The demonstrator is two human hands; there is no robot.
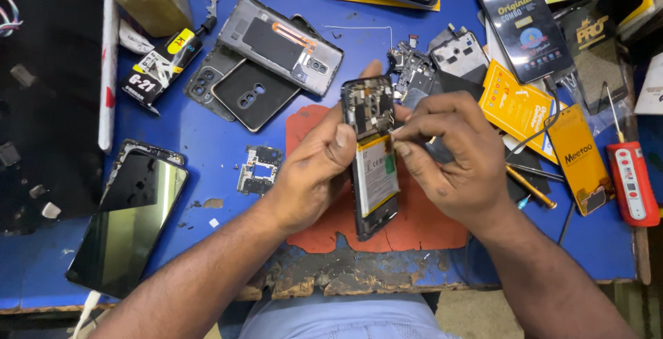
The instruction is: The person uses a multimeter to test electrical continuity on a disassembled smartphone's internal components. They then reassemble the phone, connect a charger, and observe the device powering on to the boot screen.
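I hold an opened phone (pixel 373 156) between both hands, just above the worn red mat (pixel 414 225) at the near edge of my blue bench (pixel 207 139). Its back is off, so the battery (pixel 376 173) and the bare upper frame face me. My left hand (pixel 314 166) is clamped on the phone's left edge, thumb lying over the battery's top corner and one fingertip poking up behind the top of the frame. My right hand (pixel 449 159) is closed in a pinch at the phone's right edge, level with the top of the battery; whatever sits between those fingertips is too small for me to make out.

Clutter lies close on every side. A small circuit board (pixel 257 170) lies on the bench just left of my left wrist, and a cracked screen panel (pixel 128 221) lies farther left. Beyond the phone sit a grey phone housing (pixel 280 45) and dark back covers (pixel 242 90), with a glue tube (pixel 162 63) beside them. More boards and brackets (pixel 428 63) sit right behind my right knuckles. On the right are orange packets (pixel 545 125), a thin screwdriver (pixel 532 188) partly under my hand, and a red tester pen (pixel 630 177).
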